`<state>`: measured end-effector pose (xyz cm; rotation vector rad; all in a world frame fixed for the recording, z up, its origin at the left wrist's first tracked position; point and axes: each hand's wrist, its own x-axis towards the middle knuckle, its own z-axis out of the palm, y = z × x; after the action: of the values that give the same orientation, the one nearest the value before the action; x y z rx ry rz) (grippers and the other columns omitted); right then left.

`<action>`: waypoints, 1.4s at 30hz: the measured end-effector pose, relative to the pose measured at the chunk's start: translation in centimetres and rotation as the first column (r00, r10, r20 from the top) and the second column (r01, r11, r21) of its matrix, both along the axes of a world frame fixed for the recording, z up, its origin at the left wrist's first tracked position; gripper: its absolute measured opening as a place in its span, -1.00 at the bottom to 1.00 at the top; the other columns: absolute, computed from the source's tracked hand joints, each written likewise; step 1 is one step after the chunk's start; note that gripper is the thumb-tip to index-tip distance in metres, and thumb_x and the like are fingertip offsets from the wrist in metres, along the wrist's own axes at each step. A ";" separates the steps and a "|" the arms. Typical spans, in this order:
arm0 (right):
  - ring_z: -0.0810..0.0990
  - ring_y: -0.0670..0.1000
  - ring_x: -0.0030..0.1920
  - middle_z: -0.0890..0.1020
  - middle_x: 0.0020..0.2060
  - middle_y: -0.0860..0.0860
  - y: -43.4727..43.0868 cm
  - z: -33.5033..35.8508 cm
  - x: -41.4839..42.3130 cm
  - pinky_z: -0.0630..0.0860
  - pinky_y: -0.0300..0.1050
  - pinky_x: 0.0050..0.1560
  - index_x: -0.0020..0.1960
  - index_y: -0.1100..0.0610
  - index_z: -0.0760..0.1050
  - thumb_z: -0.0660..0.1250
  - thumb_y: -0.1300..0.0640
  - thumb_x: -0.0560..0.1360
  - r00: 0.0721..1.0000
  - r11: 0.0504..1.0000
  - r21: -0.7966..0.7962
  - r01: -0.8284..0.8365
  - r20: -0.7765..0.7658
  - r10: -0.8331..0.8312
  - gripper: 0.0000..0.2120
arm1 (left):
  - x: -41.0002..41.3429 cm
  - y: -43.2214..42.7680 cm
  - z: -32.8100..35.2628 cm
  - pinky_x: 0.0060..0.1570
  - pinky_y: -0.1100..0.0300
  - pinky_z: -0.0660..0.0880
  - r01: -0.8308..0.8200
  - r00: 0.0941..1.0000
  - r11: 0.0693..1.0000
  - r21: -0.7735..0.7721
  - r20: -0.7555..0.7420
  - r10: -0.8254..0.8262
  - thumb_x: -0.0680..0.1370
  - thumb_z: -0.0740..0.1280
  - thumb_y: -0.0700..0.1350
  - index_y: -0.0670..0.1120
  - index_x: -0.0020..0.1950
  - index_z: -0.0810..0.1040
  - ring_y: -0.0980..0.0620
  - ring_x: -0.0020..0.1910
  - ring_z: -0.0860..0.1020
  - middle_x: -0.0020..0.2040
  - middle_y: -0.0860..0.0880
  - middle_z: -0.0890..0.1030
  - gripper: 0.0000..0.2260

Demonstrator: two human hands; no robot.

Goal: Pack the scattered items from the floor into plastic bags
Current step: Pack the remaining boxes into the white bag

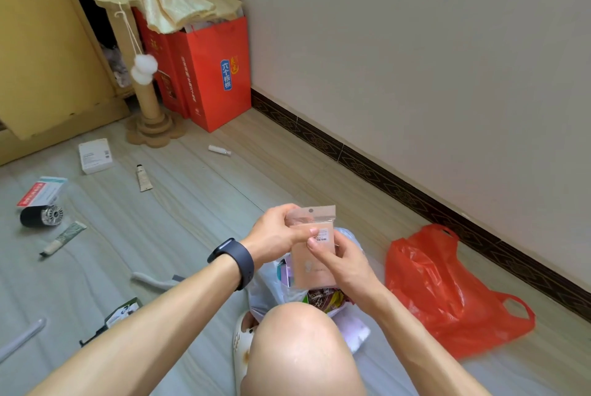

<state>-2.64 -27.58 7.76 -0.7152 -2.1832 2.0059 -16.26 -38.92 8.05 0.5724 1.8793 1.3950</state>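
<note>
A flat pink packet in a clear sleeve (315, 263) is held upright above an open clear plastic bag (271, 287) that holds several items. My left hand (278, 232) grips the packet's top left part, thumb on its front. My right hand (339, 263) pinches its right side, thumb on the label. An orange plastic bag (441, 287) lies crumpled on the floor to the right. Scattered on the floor to the left are a white box (95, 155), a red and white box (41, 191), a black cylinder (40, 215), three tubes (143, 177) (63, 239) (219, 150) and a dark printed packet (120, 315).
My bare knee (300, 344) and a white sandal (243, 341) fill the lower middle. A cardboard cat post (148, 98) and red gift bags (208, 75) stand in the far corner. A dark skirting board (415, 194) runs along the right wall. A yellow door (41, 50) is at left.
</note>
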 end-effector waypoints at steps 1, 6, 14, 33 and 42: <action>0.68 -0.10 -0.01 0.72 -0.03 -0.06 0.3 -0.4 0.1 0.55 -0.24 -0.03 0.18 0.05 0.57 0.38 0.07 0.56 0.999 0.998 0.044 0.033 0.010 -0.034 -0.80 | 0.1 0.1 -0.2 -0.21 0.23 0.48 0.005 1.000 1.000 -0.027 -0.027 -0.006 0.47 0.49 -0.02 0.01 -0.04 0.58 0.10 -0.20 0.61 -0.18 0.08 0.67 -0.85; 0.67 -0.03 -0.04 0.70 -0.06 -0.07 3.1 -3.8 2.7 0.57 -0.08 0.00 0.06 -0.04 0.54 0.43 -0.06 0.50 0.954 0.956 0.247 0.157 0.214 -0.212 -0.81 | 0.3 -1.2 -2.7 0.11 0.11 0.47 0.137 0.832 0.877 -0.461 -0.426 -0.354 0.47 0.30 0.23 0.09 0.20 0.46 0.02 0.14 0.54 0.13 0.07 0.56 -0.63; 0.68 -0.11 -0.21 0.72 -0.19 -0.10 4.2 -7.5 8.0 0.55 -0.16 -0.19 0.03 -0.01 0.57 0.41 -0.12 0.41 0.862 0.975 0.197 0.106 0.471 -0.189 -0.74 | 3.5 1.1 -8.6 0.09 0.06 0.36 0.198 0.556 0.611 -0.766 -0.426 -0.714 0.42 0.33 0.32 0.04 0.16 0.53 -0.05 0.21 0.39 0.15 -0.01 0.49 -0.54; 0.61 -0.08 0.09 0.62 0.22 -0.07 0.1 -6.6 -2.7 0.44 -0.21 0.04 0.40 -0.06 0.45 0.40 -0.02 0.48 0.917 0.944 0.302 -0.129 0.400 -0.002 -0.50 | -2.5 -2.8 2.6 -0.30 0.21 0.39 0.054 0.986 0.764 -0.643 -0.086 -0.142 0.54 0.23 -0.10 -0.09 -0.48 0.57 -0.07 -0.41 0.46 -0.42 -0.08 0.58 -0.61; 0.65 -0.15 -0.18 0.67 -0.26 -0.23 -0.6 -9.3 5.9 0.53 -0.16 -0.09 -0.15 -0.12 0.60 0.37 0.08 0.48 0.884 0.877 0.362 0.315 0.224 -0.410 -0.89 | -1.6 -2.8 3.1 -0.40 0.17 0.32 -0.045 0.981 0.775 -0.630 -0.174 -0.085 0.51 0.37 -0.16 -0.08 -0.06 0.54 -0.01 -0.39 0.47 -0.37 -0.07 0.55 -0.96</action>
<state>3.26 -28.16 -1.55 -1.3311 -2.2239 1.3931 -17.88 -41.77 11.12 0.3841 2.3261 0.6158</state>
